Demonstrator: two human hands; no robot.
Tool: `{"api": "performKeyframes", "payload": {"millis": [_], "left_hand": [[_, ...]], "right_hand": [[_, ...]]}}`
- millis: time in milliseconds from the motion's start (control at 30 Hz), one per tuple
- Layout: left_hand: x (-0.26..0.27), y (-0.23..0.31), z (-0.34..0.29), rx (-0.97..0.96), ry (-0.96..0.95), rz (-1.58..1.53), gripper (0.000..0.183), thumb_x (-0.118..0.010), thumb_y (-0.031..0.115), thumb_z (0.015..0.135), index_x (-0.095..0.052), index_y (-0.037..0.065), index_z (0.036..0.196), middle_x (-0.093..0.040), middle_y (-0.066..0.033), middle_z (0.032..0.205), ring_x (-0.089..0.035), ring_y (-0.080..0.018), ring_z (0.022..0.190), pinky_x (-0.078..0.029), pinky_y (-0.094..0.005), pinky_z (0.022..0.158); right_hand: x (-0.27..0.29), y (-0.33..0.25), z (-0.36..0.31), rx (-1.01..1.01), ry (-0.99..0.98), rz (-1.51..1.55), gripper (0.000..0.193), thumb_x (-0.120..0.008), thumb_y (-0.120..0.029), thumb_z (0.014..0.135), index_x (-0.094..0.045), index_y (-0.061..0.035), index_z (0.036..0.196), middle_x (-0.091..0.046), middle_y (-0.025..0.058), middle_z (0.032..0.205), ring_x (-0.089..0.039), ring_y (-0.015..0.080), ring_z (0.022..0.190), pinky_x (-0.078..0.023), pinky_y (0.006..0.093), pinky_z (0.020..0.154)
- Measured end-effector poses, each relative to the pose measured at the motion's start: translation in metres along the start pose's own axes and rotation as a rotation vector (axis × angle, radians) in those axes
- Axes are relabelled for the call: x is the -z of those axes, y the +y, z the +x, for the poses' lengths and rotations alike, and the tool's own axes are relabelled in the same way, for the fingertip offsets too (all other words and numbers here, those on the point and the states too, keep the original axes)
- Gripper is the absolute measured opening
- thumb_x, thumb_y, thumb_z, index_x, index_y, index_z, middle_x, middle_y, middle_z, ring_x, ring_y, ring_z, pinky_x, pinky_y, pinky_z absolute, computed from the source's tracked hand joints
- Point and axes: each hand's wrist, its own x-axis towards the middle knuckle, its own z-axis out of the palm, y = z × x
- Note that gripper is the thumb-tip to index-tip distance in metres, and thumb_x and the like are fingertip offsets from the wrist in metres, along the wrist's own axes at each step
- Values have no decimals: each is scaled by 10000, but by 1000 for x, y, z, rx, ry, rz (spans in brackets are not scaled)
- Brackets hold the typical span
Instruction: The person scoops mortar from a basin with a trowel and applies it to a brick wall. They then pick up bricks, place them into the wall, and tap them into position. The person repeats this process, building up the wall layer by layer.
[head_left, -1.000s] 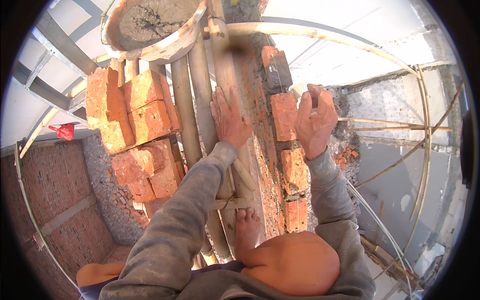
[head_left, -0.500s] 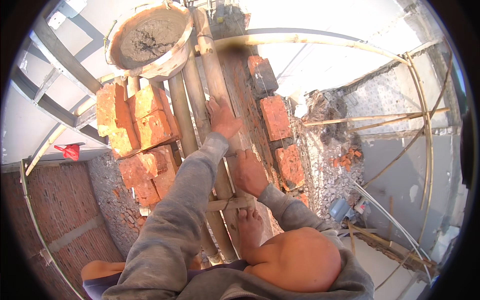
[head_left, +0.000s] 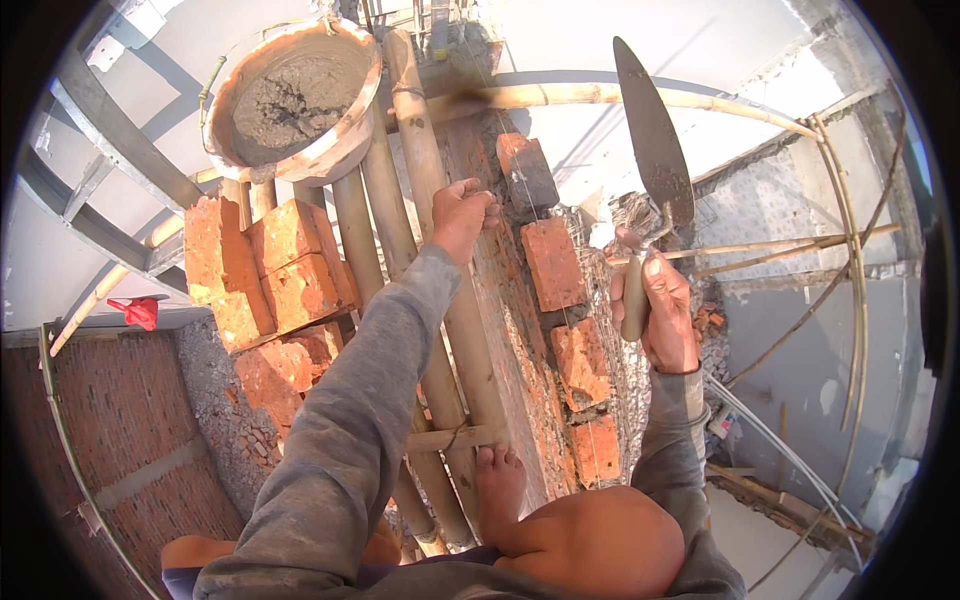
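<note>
My right hand [head_left: 665, 310] is closed round the handle of a pointed masonry trowel [head_left: 655, 140] and holds it up over the right side of the wall, blade pointing away from me. My left hand [head_left: 463, 217] is curled closed above the bamboo poles [head_left: 465, 320], beside the wall; whatever may be inside its fingers is hidden. Right of it, a row of orange bricks [head_left: 553, 265] lies along the wall, with a thin string [head_left: 523, 185] running over them. Grey wet mortar [head_left: 300, 95] partly fills a round bucket [head_left: 350, 160] at the far left.
Loose bricks [head_left: 290, 245] are stacked on the poles left of my arm. My bare foot [head_left: 500, 490] rests by a wooden crosspiece [head_left: 450, 438]. Rubble [head_left: 215, 370] lies far below on the left. Thin bamboo poles [head_left: 855, 270] cross at the right.
My right hand has risen from the bamboo and swung right, with the trowel now clearly in view. My left hand has lifted off the poles and curled closed.
</note>
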Motion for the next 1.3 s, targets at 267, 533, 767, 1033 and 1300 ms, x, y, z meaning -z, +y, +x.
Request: {"api": "performKeyframes", "payload": {"millis": [267,533,767,1033,1300], "left_hand": [[-39,-38,94,79,-8,44,210,-855,192,885,-719,39,930,-693,-45,862,-652,-175,729,-486,-345,617],[-45,-38,105,244,-35,14,226,-839,223,897,-721,34,858,-691,-49,809,-643,-189,692,-501,-403,616],[-46,-44,97,188,-2,14,250,-830,244,903,-710,28,861,-670,-49,791,-651,-193,709,-527,-417,601],[-43,-47,102,210,0,-87,310,-866,249,844,-731,-25,897,-732,-100,873,-700,-229,713,-562,-412,577],[-39,-40,103,282,-57,-99,283,-864,208,857,-703,10,980,-703,-76,867,-688,-227,788,-568,-426,650]], "right_hand": [[8,73,94,299,165,-641,339,-640,-217,1076,-671,53,1278,-671,68,853,-602,112,677,-503,321,586],[-18,77,111,438,143,-805,435,-613,-138,1074,-600,62,1460,-748,287,1230,-762,321,1098,-589,389,921],[-31,80,116,564,241,-879,449,-606,-106,1060,-593,18,1491,-763,281,1118,-771,392,956,-588,436,811],[-26,91,131,454,90,-1028,452,-644,-128,1017,-636,-17,1455,-731,308,1009,-744,430,856,-573,483,757],[-20,102,137,446,42,-1150,480,-671,-188,988,-634,-71,1451,-712,230,808,-695,424,718,-548,518,671]]}}
